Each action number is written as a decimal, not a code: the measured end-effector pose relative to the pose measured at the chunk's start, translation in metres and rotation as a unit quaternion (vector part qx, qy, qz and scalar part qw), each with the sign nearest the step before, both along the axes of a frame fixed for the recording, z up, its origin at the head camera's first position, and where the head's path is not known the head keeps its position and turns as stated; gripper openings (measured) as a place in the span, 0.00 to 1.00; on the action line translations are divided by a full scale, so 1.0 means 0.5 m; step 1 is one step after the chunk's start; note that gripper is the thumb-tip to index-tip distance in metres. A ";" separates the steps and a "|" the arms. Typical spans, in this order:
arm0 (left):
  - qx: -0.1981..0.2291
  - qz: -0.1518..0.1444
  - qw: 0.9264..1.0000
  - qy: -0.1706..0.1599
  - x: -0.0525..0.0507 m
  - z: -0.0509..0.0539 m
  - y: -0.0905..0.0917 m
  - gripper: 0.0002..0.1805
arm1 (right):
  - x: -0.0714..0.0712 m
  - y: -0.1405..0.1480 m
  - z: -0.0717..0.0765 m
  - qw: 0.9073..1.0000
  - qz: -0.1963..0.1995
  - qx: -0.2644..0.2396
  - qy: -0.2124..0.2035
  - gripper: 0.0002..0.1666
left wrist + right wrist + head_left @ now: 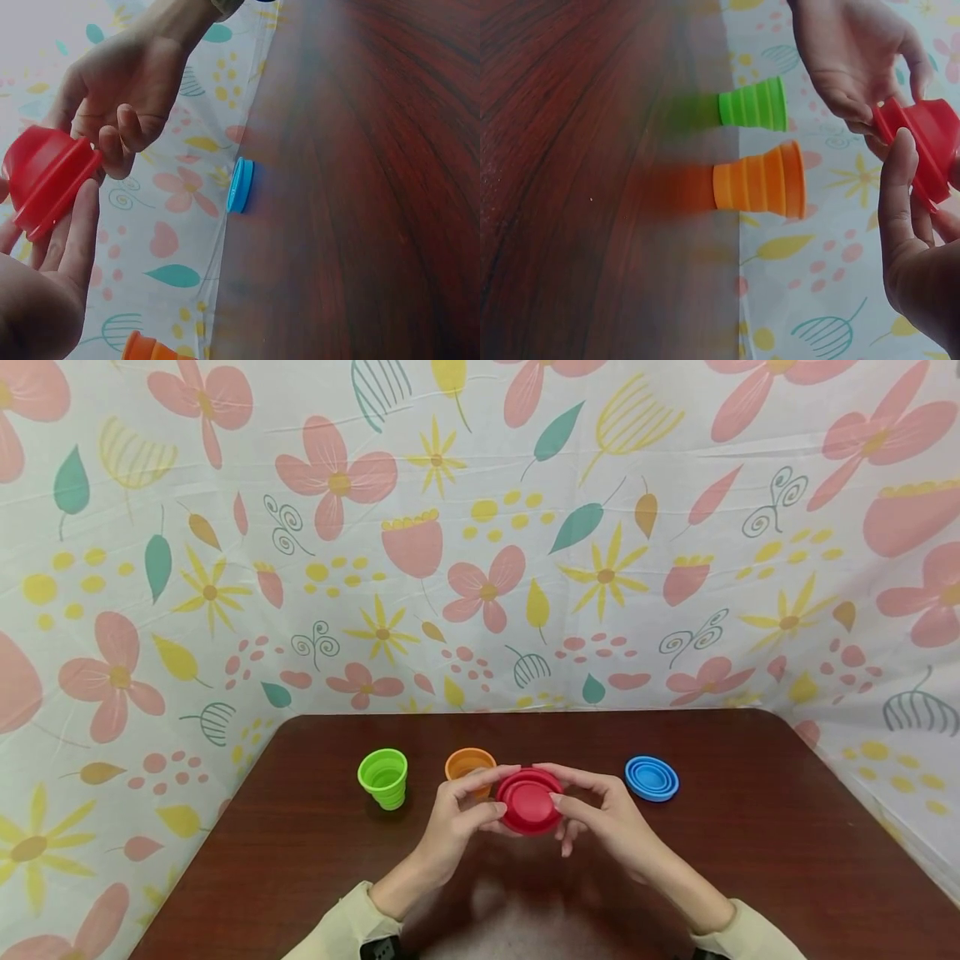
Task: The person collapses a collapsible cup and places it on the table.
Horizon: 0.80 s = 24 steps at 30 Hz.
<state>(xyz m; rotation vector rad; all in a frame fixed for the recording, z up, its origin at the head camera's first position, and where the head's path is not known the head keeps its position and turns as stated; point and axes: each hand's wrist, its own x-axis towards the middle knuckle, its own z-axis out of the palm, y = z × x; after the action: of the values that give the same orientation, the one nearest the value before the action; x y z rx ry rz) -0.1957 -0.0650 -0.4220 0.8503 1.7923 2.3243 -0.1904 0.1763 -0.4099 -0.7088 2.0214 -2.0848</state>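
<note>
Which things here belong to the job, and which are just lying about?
In use:
red collapsible cup, held by the left hand and right hand

Untouched, perhaps only lying about:
green collapsible cup, opened out
orange collapsible cup, opened out
blue collapsible cup, folded flat
floral cloth backdrop

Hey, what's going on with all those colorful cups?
A person is holding the red cup above the dark table with both hands, the left hand on one side and the right hand on the other. It looks partly folded. The green cup and orange cup stand opened up on the table, toward the person's left. The blue cup lies squashed flat toward the right.
</note>
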 end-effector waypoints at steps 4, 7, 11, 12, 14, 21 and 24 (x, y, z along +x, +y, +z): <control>0.003 -0.001 1.000 0.008 -0.001 -0.001 0.000 0.24 | 0.002 0.000 -0.001 1.000 0.000 -0.005 0.006 0.30; 0.008 0.001 1.000 0.011 -0.002 -0.002 0.001 0.24 | 0.002 0.000 -0.003 1.000 0.000 -0.008 0.013 0.31; 0.008 0.012 1.000 0.026 -0.002 -0.004 0.003 0.23 | 0.002 -0.002 -0.004 1.000 0.010 -0.011 0.017 0.28; 0.007 0.016 0.999 0.031 -0.002 -0.005 0.004 0.23 | 0.002 -0.003 -0.003 1.000 0.012 -0.011 0.016 0.27; 0.003 0.024 0.999 0.040 -0.003 -0.007 0.005 0.23 | 0.003 -0.004 -0.002 1.000 0.016 -0.010 0.014 0.26; -0.014 0.048 0.998 0.037 -0.003 -0.005 0.009 0.22 | 0.004 -0.002 0.001 0.999 0.038 -0.024 0.020 0.29; -0.022 0.058 0.998 0.030 -0.002 -0.002 0.008 0.22 | 0.003 0.001 0.001 0.998 0.048 -0.033 0.028 0.31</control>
<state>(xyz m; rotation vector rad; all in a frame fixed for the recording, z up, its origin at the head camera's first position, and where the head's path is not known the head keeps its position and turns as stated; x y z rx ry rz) -0.1967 -0.0610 -0.4232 0.8393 1.9599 2.3416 -0.1889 0.1766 -0.4095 -0.8672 1.9129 -2.1092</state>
